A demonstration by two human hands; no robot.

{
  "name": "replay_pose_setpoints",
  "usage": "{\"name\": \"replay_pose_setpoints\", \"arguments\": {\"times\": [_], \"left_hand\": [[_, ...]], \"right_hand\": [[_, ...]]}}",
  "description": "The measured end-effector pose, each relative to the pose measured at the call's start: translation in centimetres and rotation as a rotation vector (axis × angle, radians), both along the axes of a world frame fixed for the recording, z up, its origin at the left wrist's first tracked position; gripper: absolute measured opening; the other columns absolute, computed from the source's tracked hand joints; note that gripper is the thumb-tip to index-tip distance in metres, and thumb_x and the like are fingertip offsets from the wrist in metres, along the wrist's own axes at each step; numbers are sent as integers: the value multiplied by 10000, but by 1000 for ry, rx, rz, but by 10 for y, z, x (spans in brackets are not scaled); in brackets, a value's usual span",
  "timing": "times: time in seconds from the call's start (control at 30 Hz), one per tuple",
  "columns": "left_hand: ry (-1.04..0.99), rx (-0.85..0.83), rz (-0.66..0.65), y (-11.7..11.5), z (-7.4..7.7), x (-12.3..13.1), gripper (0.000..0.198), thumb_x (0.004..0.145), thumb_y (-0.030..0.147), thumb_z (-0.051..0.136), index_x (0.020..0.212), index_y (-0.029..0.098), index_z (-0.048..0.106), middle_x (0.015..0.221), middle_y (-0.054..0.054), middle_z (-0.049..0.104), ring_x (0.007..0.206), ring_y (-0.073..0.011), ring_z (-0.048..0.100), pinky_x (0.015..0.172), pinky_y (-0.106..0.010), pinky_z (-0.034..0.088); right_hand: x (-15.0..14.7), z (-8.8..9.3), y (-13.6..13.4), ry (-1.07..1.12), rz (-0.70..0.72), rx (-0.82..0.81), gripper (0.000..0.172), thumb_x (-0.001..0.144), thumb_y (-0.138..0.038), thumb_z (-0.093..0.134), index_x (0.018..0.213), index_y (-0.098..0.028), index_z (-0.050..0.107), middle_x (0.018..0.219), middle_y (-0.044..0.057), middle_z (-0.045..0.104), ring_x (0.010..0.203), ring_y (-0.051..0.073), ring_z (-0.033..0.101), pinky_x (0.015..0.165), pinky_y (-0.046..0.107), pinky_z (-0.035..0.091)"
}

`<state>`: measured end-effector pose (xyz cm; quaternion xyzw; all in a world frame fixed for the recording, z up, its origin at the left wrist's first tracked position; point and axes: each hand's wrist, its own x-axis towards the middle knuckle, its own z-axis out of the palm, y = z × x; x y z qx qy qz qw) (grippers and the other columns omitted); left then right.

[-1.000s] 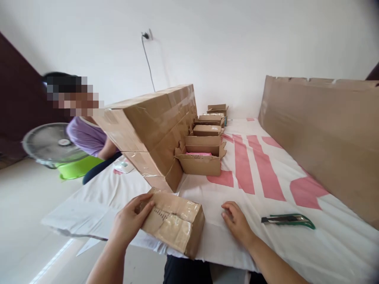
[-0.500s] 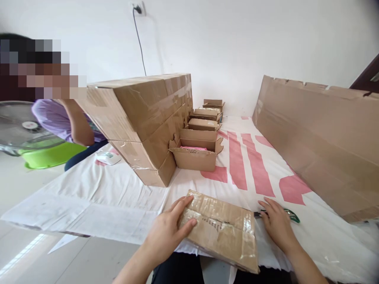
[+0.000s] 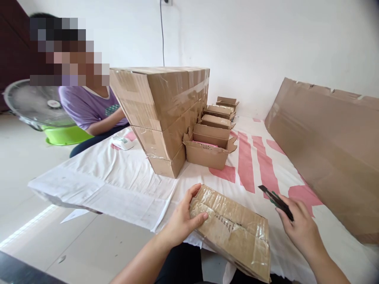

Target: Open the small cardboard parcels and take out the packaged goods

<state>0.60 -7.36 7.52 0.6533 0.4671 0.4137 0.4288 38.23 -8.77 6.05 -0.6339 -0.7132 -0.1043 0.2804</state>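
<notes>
Your left hand [image 3: 183, 221] grips the left end of the taped box [image 3: 237, 232], tilted over the near edge of the white sheet [image 3: 118, 185]. Just right, your right hand [image 3: 299, 230] clasps a utility knife [image 3: 276, 202]. Farther off stand an open carton [image 3: 207, 156] and stacked cartons [image 3: 168, 106].

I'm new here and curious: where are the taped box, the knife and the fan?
taped box [image 3: 233, 230], head view, its taped top face.
knife [image 3: 272, 196], head view, its dark body above the fingers.
fan [image 3: 29, 102], head view, its wire guard.

White sheet [image 3: 118, 185] bears stacked cartons [image 3: 168, 102]
</notes>
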Motion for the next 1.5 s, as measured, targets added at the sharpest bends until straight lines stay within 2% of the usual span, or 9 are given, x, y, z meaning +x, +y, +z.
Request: {"name": "replay_pose_setpoints", "arguments": {"times": [0.1,0.2,0.33,0.47,0.73,0.93,1.17,1.33,1.5], "left_hand": [[-2,-32,-1,0,4,2,676,791,379,678,1382,190,407,1404,-148,512,1317,-322,473,1131,-483,356],[-11,-44,1,0,8,3,671,776,386,684,1362,191,420,1390,-142,526,1303,-314,487,1122,-466,369],[-55,-44,1,-1,6,3,695,762,420,695,1351,182,415,1368,-144,545,1295,-315,501,1104,-450,394],[-65,-51,11,-1,4,3,695,759,415,702,1345,178,412,1364,-147,544,1294,-312,501,1111,-455,383],[-25,-35,36,-1,5,3,665,769,400,688,1340,174,433,1344,-148,556,1262,-314,519,1094,-463,392],[-23,-29,59,-1,0,4,641,780,428,687,1327,192,452,1339,-139,567,1255,-313,528,1079,-466,407],[16,-33,90,-1,1,4,613,775,449,686,1303,211,486,1345,-124,576,1245,-309,541,1071,-454,411],[-75,-36,199,-8,-12,14,591,766,486,703,1249,213,498,1260,-113,608,1193,-300,568,1024,-444,444],[-234,53,338,-18,-26,24,448,805,516,676,1115,231,523,1262,-101,578,1221,-282,550,991,-396,472]], "right_hand": [[-43,46,12,-42,250,74,381,976,-290,475,1355,-278,512,1123,87,609,987,233,635,832,358,537],[-86,73,23,-107,484,32,386,978,-206,456,1352,-266,535,1110,91,632,969,234,632,840,381,540],[-130,79,34,-233,626,-13,383,960,-121,435,1290,-223,600,1068,98,658,917,234,624,804,404,542],[-145,75,37,-345,675,-63,438,925,-55,407,1302,-184,589,1055,110,657,890,239,603,786,417,537],[-102,97,20,-433,765,-178,528,841,19,387,1273,-196,600,1045,100,653,898,229,588,787,394,521],[-58,109,-6,-402,708,-200,675,745,68,343,1251,-280,622,1017,66,678,921,233,610,763,401,525],[-9,114,-23,-339,669,-330,416,923,-157,452,1227,-368,643,1021,48,694,886,231,650,715,383,555],[35,93,-15,-208,441,-279,349,956,-382,506,1290,-364,604,1193,62,668,1009,254,667,802,382,567],[50,37,0,-54,259,-419,368,961,-361,456,1306,-314,578,1165,70,683,969,248,689,763,370,583]]}}
